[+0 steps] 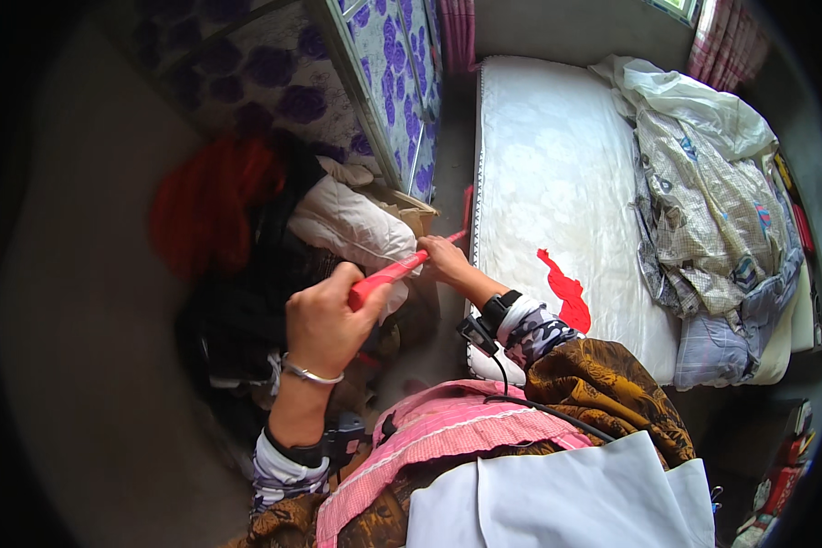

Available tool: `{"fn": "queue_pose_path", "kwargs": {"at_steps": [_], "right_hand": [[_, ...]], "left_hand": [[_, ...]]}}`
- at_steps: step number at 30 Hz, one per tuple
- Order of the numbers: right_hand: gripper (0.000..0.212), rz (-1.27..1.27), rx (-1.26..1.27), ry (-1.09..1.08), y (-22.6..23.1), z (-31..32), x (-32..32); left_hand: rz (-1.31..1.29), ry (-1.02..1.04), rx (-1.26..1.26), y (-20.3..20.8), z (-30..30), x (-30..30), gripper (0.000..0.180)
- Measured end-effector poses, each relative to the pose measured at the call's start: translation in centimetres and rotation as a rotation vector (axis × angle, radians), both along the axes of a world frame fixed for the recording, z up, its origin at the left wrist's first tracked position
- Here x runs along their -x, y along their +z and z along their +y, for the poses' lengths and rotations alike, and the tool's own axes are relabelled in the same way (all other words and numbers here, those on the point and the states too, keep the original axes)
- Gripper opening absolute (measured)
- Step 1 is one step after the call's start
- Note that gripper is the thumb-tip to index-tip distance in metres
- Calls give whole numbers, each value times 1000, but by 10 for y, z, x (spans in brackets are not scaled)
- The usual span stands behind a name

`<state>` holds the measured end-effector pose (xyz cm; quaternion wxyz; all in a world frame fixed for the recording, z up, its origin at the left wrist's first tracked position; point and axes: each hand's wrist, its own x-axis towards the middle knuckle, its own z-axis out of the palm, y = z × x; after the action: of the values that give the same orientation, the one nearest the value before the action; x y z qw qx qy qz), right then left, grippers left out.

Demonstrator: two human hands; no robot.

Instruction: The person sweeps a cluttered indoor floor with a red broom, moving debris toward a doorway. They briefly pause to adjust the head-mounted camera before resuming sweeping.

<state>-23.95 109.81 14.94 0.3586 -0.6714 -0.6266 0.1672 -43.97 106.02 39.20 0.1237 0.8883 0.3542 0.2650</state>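
A long red pole [389, 277] slants away from me toward the bed's near-left side. My left hand [324, 315] is closed round its near end, with a bangle on the wrist. Farther along, my right hand [443, 259] grips the same pole, and a black band circles that wrist. Beyond the right hand the pole runs on to a red part [468, 208] beside the bed; what kind of end it has is too small to tell. A white cloth bundle [352, 219] lies just behind the hands, on a heap of dark clothes [233, 310].
On the right stands a bed with a white cover [557, 155]; a red cloth [566, 294] lies on it, and a crumpled checked quilt [712, 210] along its far side. A wardrobe with purple flowers [402, 73] rises ahead. Orange-red fabric [215, 205] tops the heap at left.
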Motion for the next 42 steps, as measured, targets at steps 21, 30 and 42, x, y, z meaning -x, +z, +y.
{"fn": "queue_pose_path", "kwargs": {"at_steps": [21,30,42], "right_hand": [[18,48,-46,-68,1,104,-23],[8,9,125,-114,31,153,-58],[13,15,-96,-154,18,312,-171]], "left_hand": [[-335,-652,-71,-10,178,-39,23],[-313,-715,-28,9,240,-60,22],[-85,-372,5,8,346,-146,30]]}}
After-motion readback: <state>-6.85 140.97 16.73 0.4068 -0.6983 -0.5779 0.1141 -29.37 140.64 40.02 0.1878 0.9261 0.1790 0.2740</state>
